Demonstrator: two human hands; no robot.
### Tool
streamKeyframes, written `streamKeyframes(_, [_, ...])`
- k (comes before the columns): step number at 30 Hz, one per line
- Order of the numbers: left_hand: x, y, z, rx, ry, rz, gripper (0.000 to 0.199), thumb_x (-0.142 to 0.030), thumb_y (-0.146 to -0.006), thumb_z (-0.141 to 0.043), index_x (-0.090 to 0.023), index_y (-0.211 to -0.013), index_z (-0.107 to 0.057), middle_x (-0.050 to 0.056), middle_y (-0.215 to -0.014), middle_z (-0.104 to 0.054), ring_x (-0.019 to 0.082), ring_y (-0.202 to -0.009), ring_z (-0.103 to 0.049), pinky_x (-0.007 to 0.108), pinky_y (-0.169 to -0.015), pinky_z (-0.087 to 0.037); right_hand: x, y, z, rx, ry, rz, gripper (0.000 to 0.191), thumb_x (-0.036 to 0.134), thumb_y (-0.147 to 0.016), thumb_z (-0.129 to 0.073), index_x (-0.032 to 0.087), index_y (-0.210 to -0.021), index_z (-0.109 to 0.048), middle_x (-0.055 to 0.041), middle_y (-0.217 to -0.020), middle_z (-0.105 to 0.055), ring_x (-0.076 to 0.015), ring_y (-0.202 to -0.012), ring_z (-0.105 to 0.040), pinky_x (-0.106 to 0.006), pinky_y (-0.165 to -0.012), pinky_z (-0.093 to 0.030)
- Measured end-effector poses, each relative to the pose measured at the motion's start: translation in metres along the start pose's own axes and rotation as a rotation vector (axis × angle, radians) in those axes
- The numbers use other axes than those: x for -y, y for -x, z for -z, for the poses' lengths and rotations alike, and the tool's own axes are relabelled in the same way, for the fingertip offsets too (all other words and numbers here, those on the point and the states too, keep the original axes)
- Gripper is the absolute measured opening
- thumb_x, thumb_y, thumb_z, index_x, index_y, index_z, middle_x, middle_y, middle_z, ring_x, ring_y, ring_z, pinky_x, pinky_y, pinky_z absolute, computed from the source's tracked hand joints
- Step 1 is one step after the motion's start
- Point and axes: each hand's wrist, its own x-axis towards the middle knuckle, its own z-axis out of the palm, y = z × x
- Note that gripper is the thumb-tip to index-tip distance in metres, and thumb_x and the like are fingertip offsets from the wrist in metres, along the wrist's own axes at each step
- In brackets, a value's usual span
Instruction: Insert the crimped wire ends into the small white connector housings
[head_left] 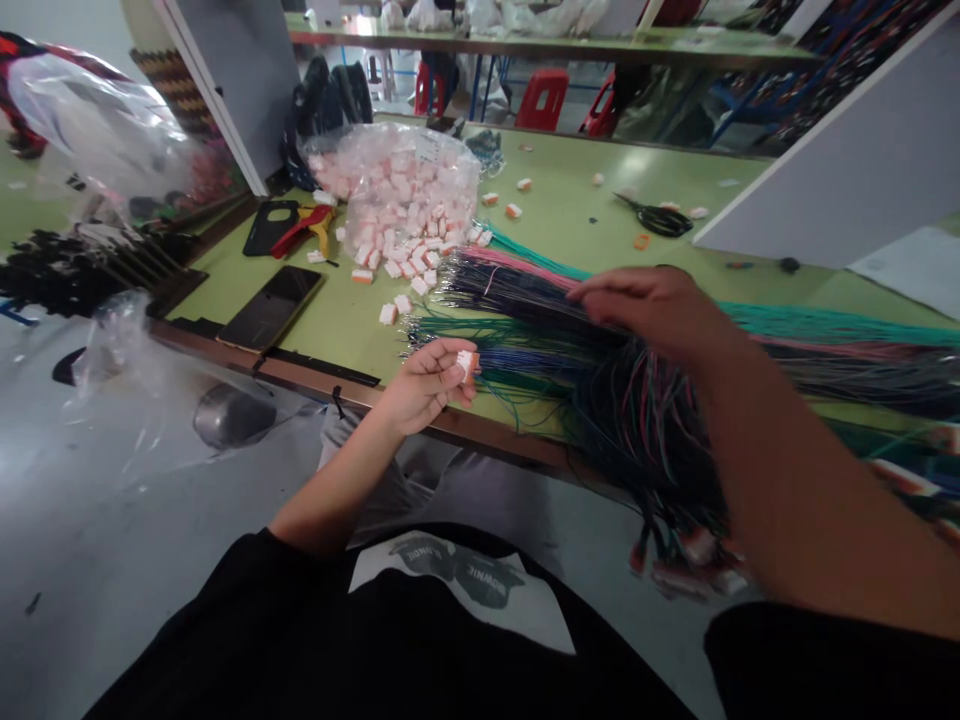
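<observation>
My left hand pinches a small white-and-orange connector housing above the table's front edge. A thin blue-green wire runs from beside the housing towards the right. My right hand is over the wire bundles, its fingers stretched out to the left and nothing visible in them. Beneath it lie a dark bundle of wires with pink strands, a green bundle and a blue bundle. Metal tips show at their left ends. A clump of dark wires hangs over the edge, with connectors at its lower ends.
A clear plastic bag of connector housings spills onto the green table. Left of it lie a phone, a red-and-yellow tool and a black object. Scissors lie at the back right, near a grey partition.
</observation>
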Motion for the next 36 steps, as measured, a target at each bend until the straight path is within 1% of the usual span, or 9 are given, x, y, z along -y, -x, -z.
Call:
streamKeyframes(3, [0.001,0.0,0.001,0.02,0.003,-0.009,0.034,-0.018,-0.069,-0.08,-0.015,-0.097,-0.061,-0.002,-0.073,-0.066,0.009,-0.057,-0.064,0.019,-0.052,-0.054,0.026,0.012,-0.022,0.263,0.034,0.192,0.023,0.037,-0.077,-0.061,0.023,-0.09,-0.074,-0.0005,-0.077,-0.07,-0.0134,-0.066,-0.057,-0.028,-0.064,-0.041])
streamKeyframes(5, [0.001,0.001,0.001,0.011,-0.013,0.003,0.033,-0.018,-0.07,-0.079,-0.015,-0.097,-0.061,-0.002,-0.071,-0.065,0.009,-0.057,-0.063,0.019,-0.052,-0.053,0.04,0.018,-0.037,0.313,0.014,0.287,0.024,0.037,-0.079,-0.059,0.023,-0.091,-0.074,0.0001,-0.079,-0.071,-0.0134,-0.067,-0.058,-0.026,-0.063,-0.042])
streamKeyframes(9, [0.001,0.001,0.002,0.017,-0.026,-0.002,0.033,-0.019,-0.071,-0.079,-0.015,-0.098,-0.06,-0.003,-0.07,-0.063,0.01,-0.057,-0.064,0.019,-0.052,-0.052,0.05,0.029,-0.056,0.241,-0.078,0.299,0.022,0.034,-0.079,-0.057,0.02,-0.084,-0.072,-0.0005,-0.074,-0.07,-0.012,-0.063,-0.057,-0.024,-0.059,-0.041])
streamKeyframes(16, [0.0,0.001,0.002,-0.009,-0.038,0.018,0.029,-0.017,-0.073,-0.076,-0.016,-0.097,-0.06,-0.004,-0.068,-0.063,0.009,-0.056,-0.063,0.019,-0.052,-0.052,0.049,0.039,-0.069,0.127,-0.052,0.257,0.013,0.024,-0.074,-0.055,0.02,-0.07,-0.066,0.0016,-0.064,-0.065,-0.0103,-0.056,-0.053,-0.023,-0.057,-0.038])
streamKeyframes(22, [0.001,0.001,0.001,0.034,0.0,-0.025,0.032,-0.017,-0.071,-0.078,-0.015,-0.097,-0.061,-0.003,-0.068,-0.065,0.01,-0.056,-0.065,0.019,-0.052,-0.053,0.051,0.042,-0.074,0.034,0.186,0.228,0.013,0.025,-0.072,-0.052,0.02,-0.063,-0.058,0.001,-0.059,-0.061,-0.0116,-0.055,-0.05,-0.025,-0.055,-0.032])
streamKeyframes(25, [0.001,0.001,0.001,0.016,-0.006,-0.018,0.031,-0.018,-0.071,-0.078,-0.015,-0.096,-0.061,-0.004,-0.066,-0.064,0.01,-0.056,-0.065,0.018,-0.051,-0.053,0.053,0.043,-0.076,0.029,0.34,0.23,0.012,0.025,-0.073,-0.052,0.02,-0.063,-0.057,-0.0002,-0.059,-0.06,-0.0132,-0.056,-0.049,-0.026,-0.054,-0.027])
streamKeyframes(29, [0.0,0.001,-0.002,-0.016,0.008,-0.003,0.039,-0.025,-0.063,-0.085,-0.015,-0.093,-0.062,-0.004,-0.064,-0.066,0.009,-0.053,-0.065,0.019,-0.05,-0.053,0.056,0.046,-0.08,-0.013,0.5,0.26,0.016,0.024,-0.076,-0.049,0.02,-0.063,-0.057,-0.0029,-0.061,-0.061,-0.015,-0.059,-0.05,-0.028,-0.053,-0.022])
streamKeyframes(33, [0.001,0.001,-0.003,-0.04,0.014,-0.009,0.044,-0.029,-0.059,-0.088,-0.015,-0.093,-0.063,-0.004,-0.063,-0.067,0.009,-0.052,-0.065,0.018,-0.05,-0.053,0.057,0.048,-0.082,-0.024,0.583,0.289,0.018,0.022,-0.078,-0.046,0.019,-0.063,-0.057,-0.0038,-0.061,-0.061,-0.0157,-0.061,-0.051,-0.028,-0.054,-0.022])
streamKeyframes(36, [0.003,0.001,-0.003,-0.038,0.008,-0.023,0.043,-0.03,-0.061,-0.087,-0.014,-0.094,-0.063,-0.004,-0.062,-0.066,0.009,-0.052,-0.065,0.017,-0.049,-0.052,0.058,0.048,-0.083,0.014,0.591,0.277,0.018,0.02,-0.077,-0.047,0.019,-0.064,-0.059,-0.0034,-0.062,-0.061,-0.0157,-0.062,-0.051,-0.028,-0.056,-0.024])
